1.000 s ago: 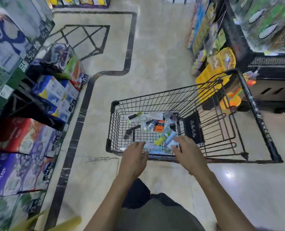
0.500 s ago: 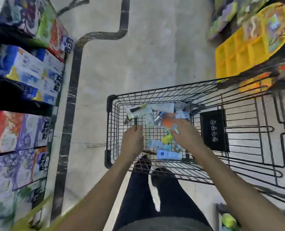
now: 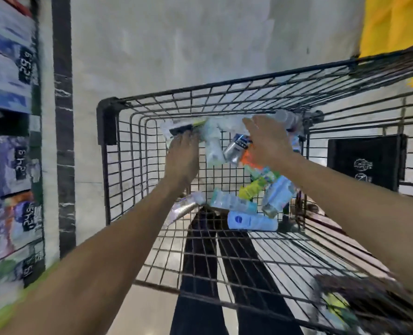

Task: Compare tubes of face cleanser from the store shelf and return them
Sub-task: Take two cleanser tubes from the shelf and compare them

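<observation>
Several cleanser tubes lie in the black wire cart. My left hand reaches to the far end, its fingertips on a white and black pack; the grip is hidden. My right hand hovers, fingers spread, over a silver-blue tube, an orange tube and a white tube. Nearer me lie a yellow-green tube, a teal tube, a pale blue tube, a white tube with a blue logo and a silver tube.
Store shelves with boxed goods and price tags run along the left. A dark floor stripe borders them. A yellow display stands at the top right. The cart's black seat flap is on the right. My legs show under the cart.
I have leaned over the cart, and both hands have moved from its near edge deep to its far end, onto the tubes there.
</observation>
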Motion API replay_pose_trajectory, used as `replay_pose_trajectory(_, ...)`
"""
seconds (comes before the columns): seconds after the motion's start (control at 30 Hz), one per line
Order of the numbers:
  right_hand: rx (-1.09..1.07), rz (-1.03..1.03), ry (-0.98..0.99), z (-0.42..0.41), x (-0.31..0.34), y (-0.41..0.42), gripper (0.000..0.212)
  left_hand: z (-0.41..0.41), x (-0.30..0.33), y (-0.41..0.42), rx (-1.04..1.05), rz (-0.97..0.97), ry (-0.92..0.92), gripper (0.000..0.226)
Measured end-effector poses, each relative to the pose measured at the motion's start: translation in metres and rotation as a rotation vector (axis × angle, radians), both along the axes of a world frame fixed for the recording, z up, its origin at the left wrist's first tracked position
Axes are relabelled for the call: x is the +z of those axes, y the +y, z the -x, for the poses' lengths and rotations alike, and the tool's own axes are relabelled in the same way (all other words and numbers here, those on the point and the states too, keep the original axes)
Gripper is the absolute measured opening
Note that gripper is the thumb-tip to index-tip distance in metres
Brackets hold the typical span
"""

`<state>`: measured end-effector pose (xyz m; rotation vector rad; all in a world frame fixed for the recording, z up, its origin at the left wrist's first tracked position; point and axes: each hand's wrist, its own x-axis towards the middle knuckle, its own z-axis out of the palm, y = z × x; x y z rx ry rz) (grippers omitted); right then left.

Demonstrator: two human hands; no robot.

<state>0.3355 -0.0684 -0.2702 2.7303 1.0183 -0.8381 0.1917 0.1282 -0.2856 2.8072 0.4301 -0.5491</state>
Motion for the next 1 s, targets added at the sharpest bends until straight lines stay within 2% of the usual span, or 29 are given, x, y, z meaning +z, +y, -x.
replay_pose_trajectory(0.1, 0.053, 0.036, -0.047, -0.004, -0.026, 0.0, 0.089, 0.003, -0.023, 0.006, -0.036, -0.021, -0.066, 0.071)
replay_pose_trajectory(0.17, 0.055, 0.014, -0.131, -0.008, -0.033, 0.001, 0.081, 0.004, -0.031, 0.01, -0.068, -0.036, -0.092, 0.078)
replay_pose_trajectory(0.3, 0.055, -0.025, -0.198, -0.014, -0.041, 0.001, 0.073, 0.001, -0.041, 0.017, -0.085, -0.068, -0.152, 0.077)
replay_pose_trajectory(0.4, 0.051, -0.099, -0.211, -0.017, -0.037, 0.0, 0.056, 0.0, -0.038, 0.019, -0.09, -0.055, -0.179, 0.076)
replay_pose_trajectory(0.5, -0.083, -0.224, -0.123, -0.017, -0.024, -0.008, 0.038, -0.001, -0.032, 0.023, -0.075, -0.01, -0.165, 0.076)
replay_pose_trajectory(0.57, -0.322, -0.303, 0.036, -0.012, -0.011, -0.012, 0.033, 0.0, -0.029, 0.025, -0.032, 0.07, -0.154, 0.071)
replay_pose_trajectory(0.63, -0.609, -0.417, 0.228, -0.004, 0.002, -0.018, 0.033, 0.002, -0.02, 0.023, 0.088, 0.261, -0.129, 0.059)
replay_pose_trajectory(0.7, -0.861, -0.557, 0.356, 0.005, 0.019, -0.024, 0.034, 0.003, 0.003, 0.017, 0.395, 0.559, -0.038, 0.049)
replay_pose_trajectory(0.8, -1.144, -0.748, 0.54, 0.018, 0.047, -0.032, 0.02, 0.011, 0.049, 0.007, 0.798, 1.053, 0.092, 0.047)
replay_pose_trajectory(0.93, -1.364, -0.922, 0.747, 0.037, 0.093, -0.042, 0.015, 0.022, 0.108, -0.006, 1.064, 1.481, 0.157, 0.042)
replay_pose_trajectory(1.0, -1.481, -1.011, 0.823, 0.043, 0.119, -0.048, 0.023, 0.029, 0.136, -0.013, 1.121, 1.619, 0.154, 0.053)
